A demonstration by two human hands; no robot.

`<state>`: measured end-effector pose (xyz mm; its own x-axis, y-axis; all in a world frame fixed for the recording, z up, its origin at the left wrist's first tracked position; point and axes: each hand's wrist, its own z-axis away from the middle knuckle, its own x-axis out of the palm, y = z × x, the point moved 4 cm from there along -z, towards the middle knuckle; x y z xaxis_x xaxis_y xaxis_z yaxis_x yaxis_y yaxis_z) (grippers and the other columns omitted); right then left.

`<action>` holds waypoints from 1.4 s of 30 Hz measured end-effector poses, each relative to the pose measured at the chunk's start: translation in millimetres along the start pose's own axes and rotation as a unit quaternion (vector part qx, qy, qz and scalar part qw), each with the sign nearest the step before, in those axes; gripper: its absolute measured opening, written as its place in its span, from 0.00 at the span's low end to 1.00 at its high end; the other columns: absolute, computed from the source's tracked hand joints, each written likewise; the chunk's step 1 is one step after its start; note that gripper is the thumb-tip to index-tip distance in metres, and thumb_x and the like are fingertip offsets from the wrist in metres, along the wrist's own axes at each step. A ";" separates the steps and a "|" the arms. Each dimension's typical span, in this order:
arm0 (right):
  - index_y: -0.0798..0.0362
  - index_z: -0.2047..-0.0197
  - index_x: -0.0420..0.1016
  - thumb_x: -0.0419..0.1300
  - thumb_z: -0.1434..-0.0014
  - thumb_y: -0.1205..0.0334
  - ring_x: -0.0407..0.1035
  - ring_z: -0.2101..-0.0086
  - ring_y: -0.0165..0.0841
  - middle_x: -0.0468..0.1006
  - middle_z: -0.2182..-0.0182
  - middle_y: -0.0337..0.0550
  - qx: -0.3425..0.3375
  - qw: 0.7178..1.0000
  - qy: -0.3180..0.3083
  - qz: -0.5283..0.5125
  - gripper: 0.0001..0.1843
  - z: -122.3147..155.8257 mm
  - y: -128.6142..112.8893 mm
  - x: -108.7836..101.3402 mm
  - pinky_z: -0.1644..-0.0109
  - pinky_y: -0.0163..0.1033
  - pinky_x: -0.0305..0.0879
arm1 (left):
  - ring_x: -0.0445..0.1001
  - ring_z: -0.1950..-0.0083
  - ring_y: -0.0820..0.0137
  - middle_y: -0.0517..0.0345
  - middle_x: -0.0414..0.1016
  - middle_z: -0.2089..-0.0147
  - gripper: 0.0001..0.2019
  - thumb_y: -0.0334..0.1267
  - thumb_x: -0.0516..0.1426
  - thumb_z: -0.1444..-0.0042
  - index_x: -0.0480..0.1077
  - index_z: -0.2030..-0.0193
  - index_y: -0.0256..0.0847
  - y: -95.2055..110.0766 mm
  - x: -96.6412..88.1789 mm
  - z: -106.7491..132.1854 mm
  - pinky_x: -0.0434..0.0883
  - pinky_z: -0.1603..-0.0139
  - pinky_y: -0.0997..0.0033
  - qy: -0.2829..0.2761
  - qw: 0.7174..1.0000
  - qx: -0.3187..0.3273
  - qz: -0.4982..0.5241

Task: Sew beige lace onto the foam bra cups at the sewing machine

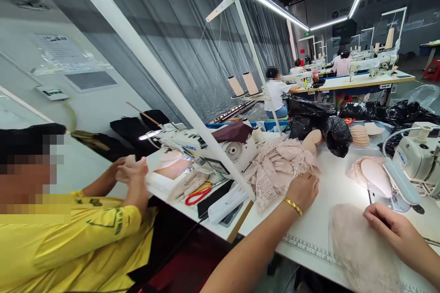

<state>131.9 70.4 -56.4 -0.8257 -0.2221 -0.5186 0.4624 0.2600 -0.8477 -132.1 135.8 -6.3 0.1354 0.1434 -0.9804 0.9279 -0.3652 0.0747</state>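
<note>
With a gold bracelet at its wrist, my left hand (pixel 303 191) has curled fingers closed at the right edge of a heap of beige lace fabric (pixel 275 165); its fingertips are partly hidden. My right hand (pixel 392 226) pinches the upper right edge of a pale beige lace piece (pixel 360 247), slightly blurred, which hangs over the table's front edge. Just beyond the right hand, a smooth beige bra cup (pixel 377 176) and some lace lie by the sewing machine (pixel 417 155).
At left a co-worker in a yellow shirt (pixel 92 233) sits by another sewing machine (pixel 206 146). A white pole slants between the workplaces. Red-handled scissors (pixel 198 194) lie on that table. Stacked cups (pixel 360 135) and black plastic bags (pixel 337 135) are at the back.
</note>
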 end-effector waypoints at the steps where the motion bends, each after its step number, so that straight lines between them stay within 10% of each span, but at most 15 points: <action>1: 0.46 0.64 0.74 0.49 0.28 0.40 0.69 0.69 0.36 0.74 0.71 0.39 0.000 1.000 0.002 -0.001 0.23 -0.4 -3.1 -0.3 0.63 0.39 0.67 | 0.78 0.53 0.61 0.48 0.80 0.54 0.10 0.31 0.53 0.31 0.76 0.58 0.38 -0.6 1.1 -0.3 0.74 0.47 0.59 0.003 1.000 0.005 0.000; 11: 0.46 0.66 0.73 0.51 0.29 0.41 0.68 0.70 0.36 0.75 0.71 0.39 0.018 1.000 0.007 0.000 0.22 1.1 -20.1 -5.2 0.65 0.40 0.67 | 0.73 0.45 0.56 0.42 0.74 0.44 0.08 0.30 0.55 0.35 0.75 0.63 0.38 6.2 -7.0 9.8 0.70 0.43 0.55 0.018 1.000 0.022 -0.007; 15: 0.46 0.65 0.74 0.50 0.29 0.41 0.69 0.69 0.36 0.75 0.71 0.39 0.018 1.000 0.001 0.010 0.22 2.2 -11.2 -3.3 0.65 0.39 0.67 | 0.74 0.52 0.58 0.48 0.75 0.54 0.04 0.35 0.58 0.36 0.75 0.58 0.40 5.7 -12.3 25.2 0.72 0.49 0.58 -0.013 1.000 -0.003 -0.016; 24: 0.45 0.62 0.74 0.46 0.28 0.37 0.72 0.64 0.40 0.77 0.67 0.41 0.018 0.998 -0.051 0.024 0.25 0.5 15.0 5.3 0.62 0.41 0.68 | 0.70 0.38 0.41 0.32 0.69 0.38 0.27 0.47 0.62 0.37 0.69 0.37 0.32 -21.9 -9.9 13.6 0.69 0.39 0.39 -0.003 0.990 -0.127 -0.059; 34: 0.46 0.62 0.71 0.47 0.27 0.38 0.68 0.67 0.37 0.72 0.69 0.38 0.023 0.998 -0.056 0.013 0.24 -0.3 8.6 5.0 0.61 0.42 0.65 | 0.78 0.44 0.55 0.44 0.80 0.47 0.11 0.30 0.58 0.40 0.74 0.51 0.37 29.8 15.8 42.5 0.76 0.43 0.55 -0.014 0.995 0.095 -0.002; 42: 0.46 0.61 0.71 0.47 0.26 0.40 0.67 0.66 0.37 0.72 0.68 0.38 0.042 0.998 -0.033 -0.016 0.23 1.3 0.4 0.2 0.60 0.42 0.63 | 0.80 0.50 0.60 0.47 0.82 0.52 0.08 0.27 0.55 0.41 0.74 0.62 0.40 21.9 -14.5 37.1 0.76 0.45 0.59 0.109 0.990 0.074 0.049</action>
<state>132.3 69.2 -57.0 -0.8187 -0.2907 -0.4953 0.4641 0.1732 -0.8687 -126.5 91.5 2.8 0.3086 0.2906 -0.9057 0.8479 -0.5155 0.1235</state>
